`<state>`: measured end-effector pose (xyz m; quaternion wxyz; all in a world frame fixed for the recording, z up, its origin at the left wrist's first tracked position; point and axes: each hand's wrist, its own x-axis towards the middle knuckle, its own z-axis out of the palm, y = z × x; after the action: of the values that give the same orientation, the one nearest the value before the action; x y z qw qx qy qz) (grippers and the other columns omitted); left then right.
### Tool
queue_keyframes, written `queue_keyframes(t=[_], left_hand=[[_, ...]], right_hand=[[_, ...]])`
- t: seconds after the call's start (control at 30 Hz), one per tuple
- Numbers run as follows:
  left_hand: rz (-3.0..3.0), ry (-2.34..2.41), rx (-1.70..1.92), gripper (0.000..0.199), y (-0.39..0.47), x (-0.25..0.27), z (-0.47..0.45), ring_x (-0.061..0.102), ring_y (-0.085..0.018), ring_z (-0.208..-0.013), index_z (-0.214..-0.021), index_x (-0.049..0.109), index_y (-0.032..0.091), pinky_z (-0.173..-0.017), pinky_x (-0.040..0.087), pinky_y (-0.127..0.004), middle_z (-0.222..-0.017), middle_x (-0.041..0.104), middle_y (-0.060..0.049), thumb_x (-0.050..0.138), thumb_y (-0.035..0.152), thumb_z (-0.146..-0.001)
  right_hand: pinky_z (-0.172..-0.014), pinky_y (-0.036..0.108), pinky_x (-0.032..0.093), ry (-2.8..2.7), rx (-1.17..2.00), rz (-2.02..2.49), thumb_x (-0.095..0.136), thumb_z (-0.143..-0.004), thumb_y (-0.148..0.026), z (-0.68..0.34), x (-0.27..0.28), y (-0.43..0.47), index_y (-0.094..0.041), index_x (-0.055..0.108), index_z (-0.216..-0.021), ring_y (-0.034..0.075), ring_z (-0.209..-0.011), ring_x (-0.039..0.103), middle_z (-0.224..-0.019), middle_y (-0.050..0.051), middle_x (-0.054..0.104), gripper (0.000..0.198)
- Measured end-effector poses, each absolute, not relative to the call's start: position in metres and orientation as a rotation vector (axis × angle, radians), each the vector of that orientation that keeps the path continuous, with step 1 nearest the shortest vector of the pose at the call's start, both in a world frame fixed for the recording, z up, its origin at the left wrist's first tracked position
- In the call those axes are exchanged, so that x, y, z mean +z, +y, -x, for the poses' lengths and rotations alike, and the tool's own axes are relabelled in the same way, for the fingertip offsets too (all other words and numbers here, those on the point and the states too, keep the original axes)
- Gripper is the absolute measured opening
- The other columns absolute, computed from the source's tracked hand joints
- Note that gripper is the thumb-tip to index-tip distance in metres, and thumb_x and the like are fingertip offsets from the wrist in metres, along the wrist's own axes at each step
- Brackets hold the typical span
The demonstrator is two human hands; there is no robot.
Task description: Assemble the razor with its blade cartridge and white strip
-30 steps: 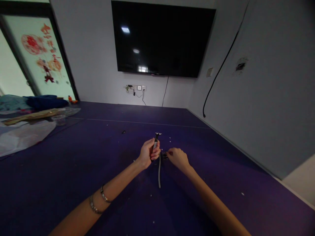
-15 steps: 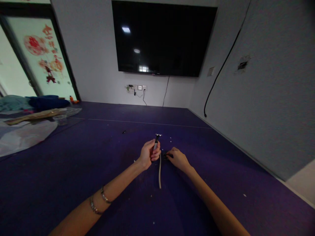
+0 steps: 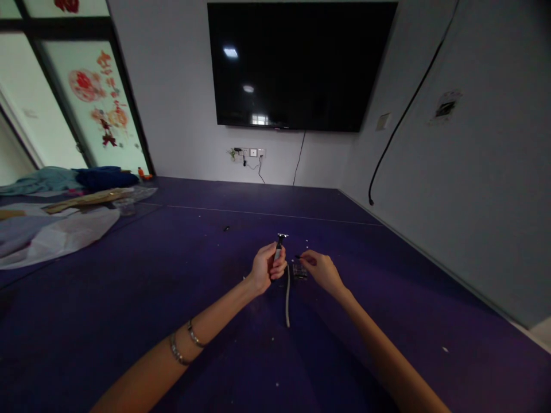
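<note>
My left hand [image 3: 267, 268] is wrapped round a small upright tool [image 3: 278, 250] with a black-and-grey handle and a silver T-shaped head; its exact kind is unclear. To its right, my right hand [image 3: 322, 269] pinches a small dark piece [image 3: 298, 257] between thumb and fingertips, too small to name. Just below those fingertips a dark, see-through-looking case [image 3: 300, 272] lies on the purple surface [image 3: 206, 287]. A pale, thick cord [image 3: 287, 301] runs toward me between the hands, its far end close to my left fingers.
A small black item [image 3: 226, 228] and white specks lie farther off. Plastic sheeting [image 3: 64, 235], cardboard [image 3: 86, 201] and folded cloth [image 3: 105, 179] are at the left. A black cable [image 3: 400, 117] hangs along the right wall; a television [image 3: 297, 69] is mounted ahead.
My right hand has lifted slightly off the dark case, now pinching a small dark piece and leaving the case in view. My left hand keeps its grip on the tool. The view has shifted left.
</note>
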<state>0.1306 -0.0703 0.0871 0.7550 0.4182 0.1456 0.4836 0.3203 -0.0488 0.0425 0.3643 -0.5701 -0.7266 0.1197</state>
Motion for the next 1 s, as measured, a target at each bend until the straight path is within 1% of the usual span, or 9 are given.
queue_keyframes(t=[0.17,0.3,0.4,0.6,0.7,0.8,0.87,1.0], left_hand=[[-0.92,0.336,1.082,0.028,-0.068,0.082,-0.128,0.02,-0.003,-0.032,-0.065,0.048,0.014,-0.029,0.014,-0.014,-0.045,0.03,0.007,0.048,0.036,-0.081],[-0.942,0.373,1.149,0.025,-0.067,0.08,-0.128,0.022,-0.003,-0.032,-0.068,0.05,0.014,-0.03,0.015,-0.014,-0.044,0.032,0.007,0.05,0.036,-0.079],[-0.972,0.431,1.195,0.025,-0.068,0.079,-0.129,0.023,-0.003,-0.032,-0.069,0.051,0.014,-0.03,0.016,-0.015,-0.043,0.033,0.007,0.052,0.037,-0.077],[-1.011,0.487,1.198,0.024,-0.07,0.079,-0.131,0.024,-0.003,-0.032,-0.069,0.051,0.014,-0.031,0.017,-0.016,-0.043,0.034,0.007,0.052,0.037,-0.076],[-1.028,0.498,1.198,0.025,-0.071,0.078,-0.132,0.023,-0.003,-0.032,-0.069,0.051,0.015,-0.032,0.016,-0.016,-0.043,0.034,0.007,0.052,0.038,-0.075],[-1.057,0.514,1.203,0.025,-0.071,0.076,-0.132,0.024,-0.004,-0.033,-0.07,0.052,0.015,-0.032,0.017,-0.016,-0.044,0.034,0.007,0.053,0.04,-0.074],[-1.075,0.538,1.222,0.025,-0.071,0.075,-0.133,0.027,-0.004,-0.034,-0.071,0.052,0.015,-0.033,0.019,-0.017,-0.046,0.036,0.007,0.052,0.04,-0.074],[-1.072,0.602,1.312,0.026,-0.071,0.07,-0.136,0.036,-0.006,-0.039,-0.075,0.053,0.016,-0.036,0.026,-0.017,-0.051,0.041,0.006,0.053,0.041,-0.073]], right_hand=[[-0.057,0.025,0.047,-1.713,0.457,1.322,0.055,-0.074,-0.032,-0.314,0.06,-0.051,-0.02,0.065,-0.083,0.017,-0.064,0.064,-0.068,0.003,0.067,0.018],[-0.043,0.021,0.044,-1.628,0.597,1.304,0.054,-0.072,-0.027,-0.308,0.077,-0.058,-0.017,0.066,-0.084,0.015,-0.054,0.061,-0.067,0.004,0.067,0.02],[-0.037,0.019,0.042,-1.59,0.66,1.295,0.052,-0.072,-0.024,-0.305,0.085,-0.063,-0.016,0.067,-0.087,0.013,-0.052,0.06,-0.068,0.004,0.067,0.023],[-0.034,0.017,0.042,-1.533,0.72,1.286,0.056,-0.07,-0.023,-0.306,0.094,-0.068,-0.016,0.066,-0.089,0.012,-0.052,0.06,-0.071,0.004,0.067,0.023],[-0.034,0.017,0.042,-1.488,0.743,1.293,0.06,-0.067,-0.025,-0.308,0.1,-0.07,-0.016,0.064,-0.083,0.013,-0.052,0.061,-0.072,0.004,0.067,0.018],[-0.034,0.016,0.041,-1.471,0.726,1.261,0.061,-0.067,-0.028,-0.309,0.106,-0.074,-0.016,0.062,-0.078,0.015,-0.055,0.063,-0.068,0.004,0.067,0.016],[-0.034,0.017,0.041,-1.459,0.712,1.226,0.062,-0.067,-0.03,-0.309,0.109,-0.076,-0.015,0.063,-0.077,0.016,-0.057,0.064,-0.067,0.005,0.067,0.018],[-0.036,0.019,0.043,-1.401,0.709,1.163,0.063,-0.067,-0.035,-0.306,0.113,-0.08,-0.013,0.065,-0.079,0.019,-0.063,0.066,-0.072,0.009,0.069,0.025]])
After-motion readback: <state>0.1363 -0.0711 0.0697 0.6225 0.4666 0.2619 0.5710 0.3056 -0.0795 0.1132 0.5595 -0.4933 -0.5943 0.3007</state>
